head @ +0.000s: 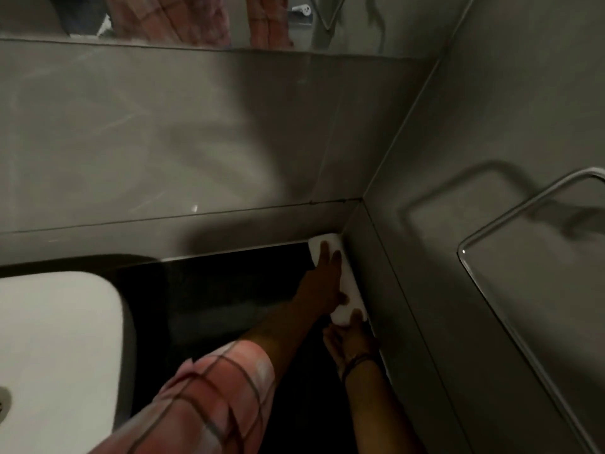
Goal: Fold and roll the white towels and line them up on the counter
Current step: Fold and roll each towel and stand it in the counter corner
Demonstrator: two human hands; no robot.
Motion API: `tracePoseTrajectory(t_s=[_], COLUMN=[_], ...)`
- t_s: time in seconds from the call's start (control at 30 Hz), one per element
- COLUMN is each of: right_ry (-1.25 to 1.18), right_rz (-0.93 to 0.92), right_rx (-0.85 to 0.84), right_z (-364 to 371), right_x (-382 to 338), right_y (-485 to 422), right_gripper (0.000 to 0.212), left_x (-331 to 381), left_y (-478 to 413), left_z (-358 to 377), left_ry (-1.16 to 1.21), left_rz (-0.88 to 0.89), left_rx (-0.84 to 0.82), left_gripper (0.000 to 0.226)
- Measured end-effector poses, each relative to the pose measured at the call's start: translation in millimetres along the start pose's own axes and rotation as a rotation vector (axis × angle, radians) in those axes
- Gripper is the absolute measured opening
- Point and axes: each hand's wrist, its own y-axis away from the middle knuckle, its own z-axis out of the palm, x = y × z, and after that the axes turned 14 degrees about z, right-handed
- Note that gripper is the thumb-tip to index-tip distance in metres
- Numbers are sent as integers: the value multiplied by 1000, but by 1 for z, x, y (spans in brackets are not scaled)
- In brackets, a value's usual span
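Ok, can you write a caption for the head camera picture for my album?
Both hands, left and right, press a rolled white towel into the dark counter's corner.

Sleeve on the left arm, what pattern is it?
Pink plaid with dark lines on the sleeve, head view.

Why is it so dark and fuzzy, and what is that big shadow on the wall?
Head view: dim light, soft blur; the white towel glows brightest; the metal rail casts that looped shadow; wide lens bends the wall lines.
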Motion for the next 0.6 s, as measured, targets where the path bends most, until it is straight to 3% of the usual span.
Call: tracePoseTrajectory(t_s=[0.13, 0.3, 0.43, 0.5, 0.6], right_ry=[-107, -100, -146, -135, -16], right_rz=[77, -34, -47, -85, -102], right_rx=[-65, 35, -93, -125, 71], right_z=[7, 10, 3, -7, -36], right_x=[-24, -19, -12, 3, 43], right_y=[-14, -17, 0, 13, 24], right_gripper=[66, 53, 58, 65, 71], left_x=[2, 2, 13, 22, 39], left_y=[-26, -25, -10, 10, 81], left_z=[-3, -9, -14, -11, -1], left_ry=[-22, -51, -61, -146, -118], left_rz=[26, 38, 4, -13, 11], left_rx=[-29, -38, -5, 58, 244], left_gripper=[113, 112, 112, 108, 98])
